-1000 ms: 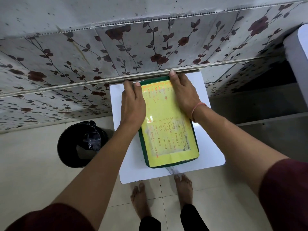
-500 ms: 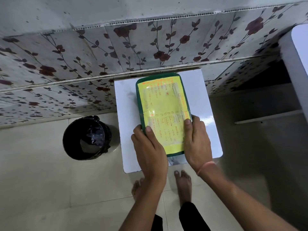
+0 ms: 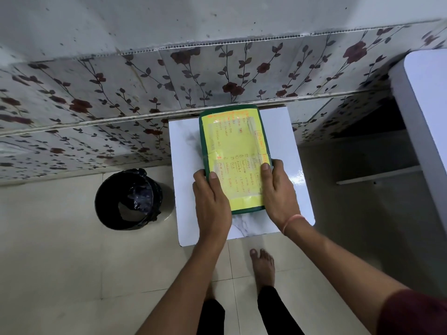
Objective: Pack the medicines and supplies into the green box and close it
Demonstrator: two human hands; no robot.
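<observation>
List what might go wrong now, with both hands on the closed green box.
1. The left hand and right hand press only the near end of the green box with the yellow handwritten label; its far end may stay unlatched.
2. The small white marble-pattern table is narrow; a shove could slide the box off.

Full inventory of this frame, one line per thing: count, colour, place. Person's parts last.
green box: 1, green with a yellow handwritten label on the lid, lid shut, on the small table, far end near the wall
small table: 1, white marbled top, against the tiled wall
bin: 1, black with a black liner, on the floor left of the table
wall tiles: pale with dark red flowers, behind the table
second table: 1, white, right edge of the view, partly cut off
wristband: 1, orange, on the right wrist
left hand: 1, grips the box's near left side
right hand: 1, grips the box's near right side
feet: bare, on the floor tiles, one mostly hidden
</observation>
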